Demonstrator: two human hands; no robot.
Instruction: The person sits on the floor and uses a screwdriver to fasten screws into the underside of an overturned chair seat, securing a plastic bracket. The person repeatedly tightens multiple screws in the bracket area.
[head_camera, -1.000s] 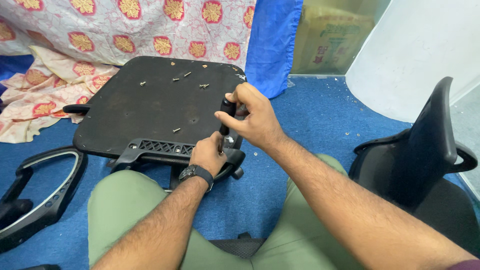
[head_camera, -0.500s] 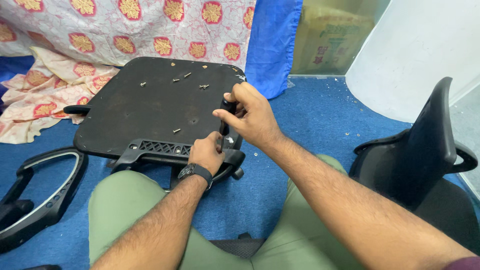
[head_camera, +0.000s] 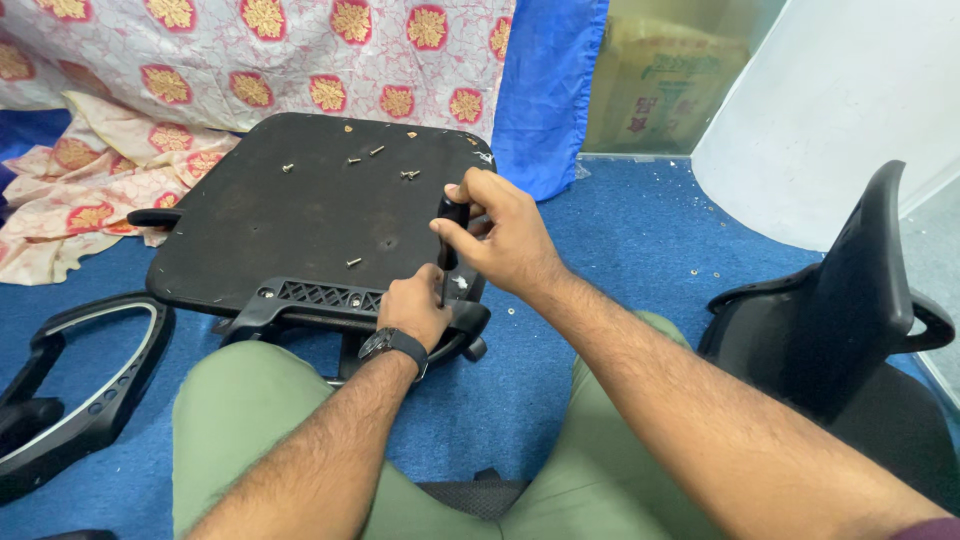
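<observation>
An upturned black chair seat (head_camera: 290, 215) lies on the blue carpet with a black ribbed bracket (head_camera: 320, 298) along its near edge. My right hand (head_camera: 500, 235) is closed around the black handle of a screwdriver (head_camera: 449, 225) that stands upright over the bracket's right end. My left hand (head_camera: 412, 310), with a dark watch on the wrist, pinches the screwdriver's shaft low down by the bracket. Several loose screws (head_camera: 378, 162) lie on the seat's far part, and one screw (head_camera: 353, 263) lies near the bracket.
A black armrest loop (head_camera: 80, 385) lies on the carpet at the left. A black office chair (head_camera: 860, 330) stands at the right. Patterned cloth (head_camera: 110, 170) and a blue cloth (head_camera: 550, 90) hang behind the seat. My green-trousered knees fill the foreground.
Both hands stay at the same spot on the bracket. My right hand has shifted only slightly on the handle.
</observation>
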